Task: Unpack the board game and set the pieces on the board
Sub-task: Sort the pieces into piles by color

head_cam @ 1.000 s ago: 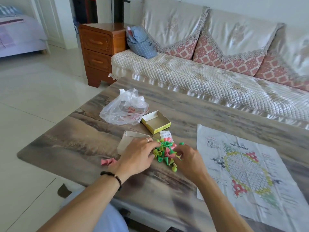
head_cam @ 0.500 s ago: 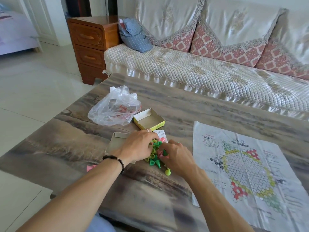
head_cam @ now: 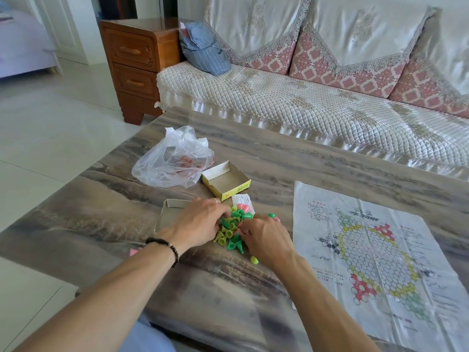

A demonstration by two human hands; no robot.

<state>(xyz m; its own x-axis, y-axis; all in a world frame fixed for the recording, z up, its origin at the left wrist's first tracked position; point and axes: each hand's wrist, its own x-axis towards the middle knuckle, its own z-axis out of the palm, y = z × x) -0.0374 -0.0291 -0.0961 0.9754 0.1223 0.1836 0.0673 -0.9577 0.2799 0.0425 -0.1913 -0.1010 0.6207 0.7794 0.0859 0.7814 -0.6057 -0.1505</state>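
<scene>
A pile of small cone-shaped game pieces [head_cam: 231, 231], green, yellow-green and pink, lies on the table left of the paper board [head_cam: 396, 252]. The board is spread flat and shows a hexagon-cell star with red, yellow and green corners; no pieces stand on it. My left hand [head_cam: 200, 222] rests on the pile's left side, fingers reaching into the pieces. My right hand [head_cam: 266, 237] is at the pile's right side with fingers curled; a green and a pink piece stick out past its knuckles. One yellow piece [head_cam: 254, 259] lies apart by my right wrist.
The open yellow box tray [head_cam: 225, 180] and a folded leaflet [head_cam: 241, 200] sit just behind the pile. A grey cardboard lid [head_cam: 168, 212] lies under my left hand, a crumpled plastic bag [head_cam: 172, 158] further back. Pink pieces [head_cam: 133, 251] lie near the table's left edge. A sofa [head_cam: 304, 113] runs behind.
Both hands have stayed at the pile, shifting among the pieces. My right hand has closed in on its right side. The view has shifted slightly.
</scene>
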